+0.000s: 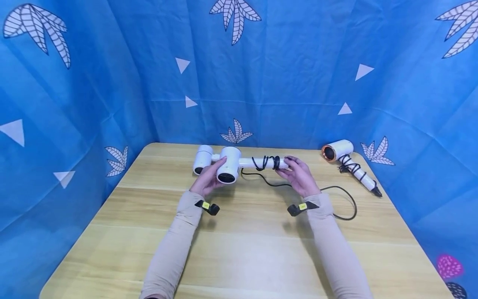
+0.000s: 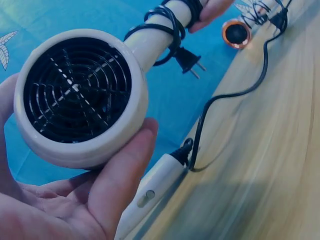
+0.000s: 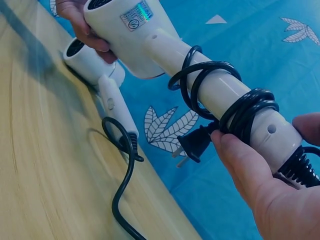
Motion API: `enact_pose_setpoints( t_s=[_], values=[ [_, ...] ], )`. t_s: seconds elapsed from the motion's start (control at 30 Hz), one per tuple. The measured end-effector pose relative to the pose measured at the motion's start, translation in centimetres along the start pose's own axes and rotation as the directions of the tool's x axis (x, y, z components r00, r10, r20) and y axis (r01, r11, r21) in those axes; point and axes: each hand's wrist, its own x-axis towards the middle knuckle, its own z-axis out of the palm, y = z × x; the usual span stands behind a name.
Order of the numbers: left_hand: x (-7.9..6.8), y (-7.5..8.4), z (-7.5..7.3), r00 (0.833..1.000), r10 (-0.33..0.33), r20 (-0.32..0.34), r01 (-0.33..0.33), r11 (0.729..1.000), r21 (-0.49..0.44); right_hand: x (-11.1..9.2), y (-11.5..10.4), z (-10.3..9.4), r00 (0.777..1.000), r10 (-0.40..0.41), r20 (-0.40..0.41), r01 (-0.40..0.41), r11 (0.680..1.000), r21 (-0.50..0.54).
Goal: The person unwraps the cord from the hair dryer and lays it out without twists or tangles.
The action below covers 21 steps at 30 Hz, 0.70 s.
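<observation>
Both hands hold a white hair dryer [image 1: 233, 157] above the table, its handle pointing right. My left hand [image 1: 208, 178] grips the round head, thumb and fingers about the barrel; the black intake grille [image 2: 77, 85] shows in the left wrist view. At the other end my right hand [image 1: 300, 176] holds the tip of the handle [image 3: 215, 82], thumb and fingers on either side. A black cord [image 3: 250, 112] is wound in several turns round that handle, and its two-pin plug [image 3: 196, 143] hangs from the coils.
Behind the held one, a second white hair dryer [image 1: 203, 160] lies on the table [image 1: 239, 257], its loose black cord [image 1: 349, 199] trailing right. A third hair dryer [image 1: 341, 149] with a copper-coloured rim and wrapped cord lies at the back right. Blue cloth [image 1: 280, 83] hangs behind.
</observation>
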Motion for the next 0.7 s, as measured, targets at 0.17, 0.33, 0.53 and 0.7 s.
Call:
enact_pose_setpoints(
  t_s=[0.17,0.33,0.53,0.7],
  values=[
    [0.2,0.0,0.1,1.000,0.018,0.005,-0.018,0.999,0.036,-0.1,-0.1,-0.3,1.000,-0.010,0.027,0.010,1.000,-0.022],
    [0.3,-0.3,0.0,1.000,0.022,0.009,-0.023,0.999,0.023,-0.3,-0.1,-0.6,0.997,-0.015,0.076,0.019,0.999,-0.051],
    [0.0,-0.6,-0.4,0.999,0.042,0.012,-0.042,0.999,0.019,-0.1,0.1,-0.9,0.994,0.002,0.109,0.004,0.998,-0.060],
    [-0.1,-0.6,-0.6,0.998,0.058,0.035,-0.058,0.998,0.018,-0.3,-0.2,-1.8,0.981,0.017,0.192,-0.010,0.999,-0.040]
  ],
)
